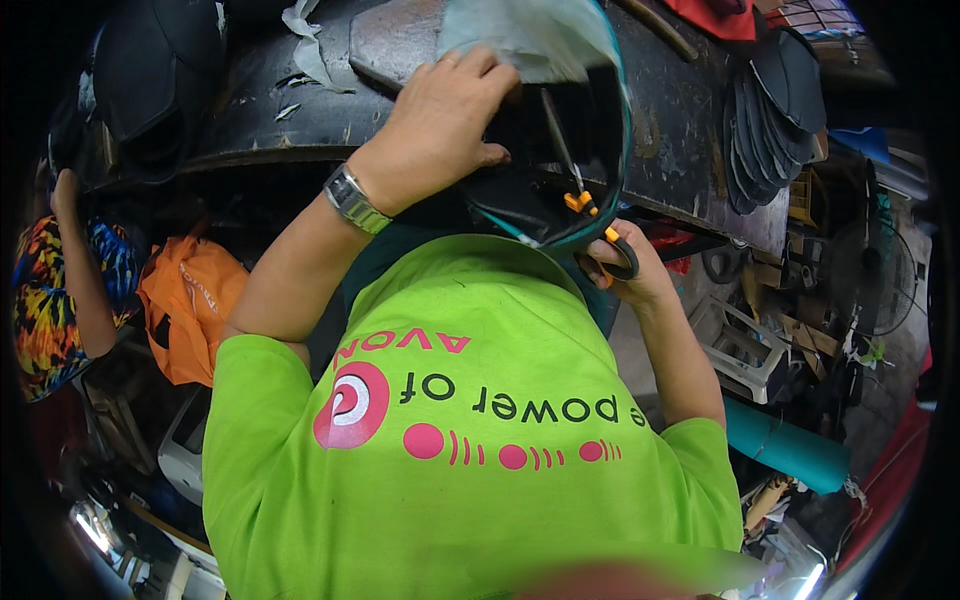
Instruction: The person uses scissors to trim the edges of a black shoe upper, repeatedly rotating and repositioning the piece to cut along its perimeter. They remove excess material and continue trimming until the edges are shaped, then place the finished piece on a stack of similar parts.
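In my right hand [635,265] is a pair of scissors [583,203] with orange and black handles; the fingers are wrapped round the grips. Its long blades point away from me, lying over the dark inside of a curved black piece [520,200] with a teal edge. My left hand [445,115], below a metal wristwatch [355,198], grips this piece with bent fingers and thumb. A pale whitish sheet [530,35] covers its far part. Whether the blades touch the material, I cannot tell.
A dark worktable [660,130] runs ahead of me, with a worn block [390,45] and pale scraps [310,45]. Black curved pieces [770,130] are stacked at right. An orange bag [190,305] hangs at left beside another person's arm [85,270]. A teal roll [785,443] lies lower right.
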Demonstrator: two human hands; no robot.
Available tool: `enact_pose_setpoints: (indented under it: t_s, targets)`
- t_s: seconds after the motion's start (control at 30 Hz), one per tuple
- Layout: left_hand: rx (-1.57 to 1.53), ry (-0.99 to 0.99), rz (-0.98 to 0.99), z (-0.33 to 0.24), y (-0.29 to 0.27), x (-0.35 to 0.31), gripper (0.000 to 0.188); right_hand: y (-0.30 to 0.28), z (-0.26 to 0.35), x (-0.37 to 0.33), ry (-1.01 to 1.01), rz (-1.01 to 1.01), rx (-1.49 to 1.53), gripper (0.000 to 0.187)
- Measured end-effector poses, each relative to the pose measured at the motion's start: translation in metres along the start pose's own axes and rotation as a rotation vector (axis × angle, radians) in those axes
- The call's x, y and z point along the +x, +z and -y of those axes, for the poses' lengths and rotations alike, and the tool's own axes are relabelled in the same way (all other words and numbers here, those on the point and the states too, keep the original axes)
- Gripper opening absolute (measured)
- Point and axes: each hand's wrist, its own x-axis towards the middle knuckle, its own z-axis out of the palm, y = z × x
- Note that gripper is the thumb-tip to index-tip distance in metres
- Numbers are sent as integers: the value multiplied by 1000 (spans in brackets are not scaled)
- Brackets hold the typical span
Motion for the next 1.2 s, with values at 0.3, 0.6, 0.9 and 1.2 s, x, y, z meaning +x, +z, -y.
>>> enact_pose_setpoints:
  t_s: [0.3, 0.6, 0.9, 1.2]
  targets:
    - [-99, 134, 106, -4, 14, 9, 38, -16, -7, 4, -67, 39, 156, 39]
    - [-36, 333, -63, 14, 36, 13, 18, -24, -11, 2, -93, 129, 157, 54]
    - [-74, 311, -142, 24, 48, 32, 14, -47, -19, -16, 13, 231, 82, 81]
    - [-239, 225, -58, 22, 42, 24, 18, -66, -24, 2, 137, 514, 58, 93]
